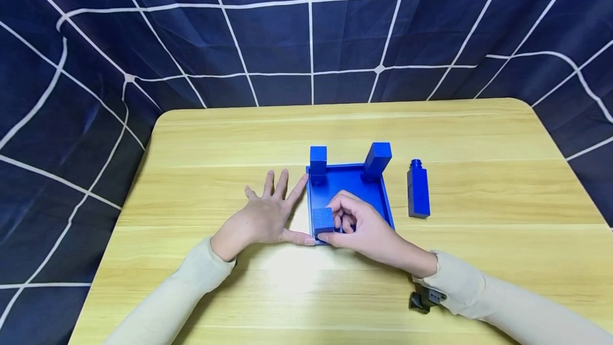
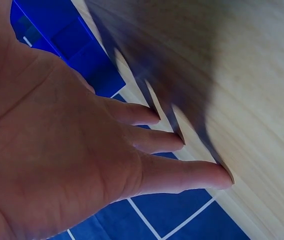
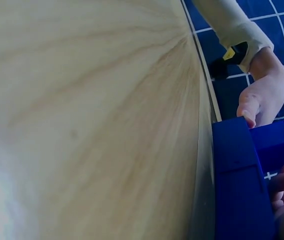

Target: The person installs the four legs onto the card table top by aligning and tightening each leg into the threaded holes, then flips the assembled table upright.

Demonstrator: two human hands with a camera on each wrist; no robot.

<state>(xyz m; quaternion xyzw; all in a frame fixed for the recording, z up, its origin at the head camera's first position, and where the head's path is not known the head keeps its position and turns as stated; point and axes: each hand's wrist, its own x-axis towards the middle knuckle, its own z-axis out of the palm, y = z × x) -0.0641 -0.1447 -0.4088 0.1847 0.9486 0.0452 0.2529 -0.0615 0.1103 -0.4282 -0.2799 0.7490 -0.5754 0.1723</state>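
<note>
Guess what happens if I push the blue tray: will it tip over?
The blue tray would probably slide rather than tip, since it looks wide and sits flat on the table. Its straight edges suggest it's fairly stiff.

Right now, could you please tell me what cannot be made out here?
Head: the tray's near right corner, behind the right hand.
Head: the loose block's underside, against the table.
Head: the black thing's details, too small.
Right wrist: much of the right hand, beyond the right edge.
</note>
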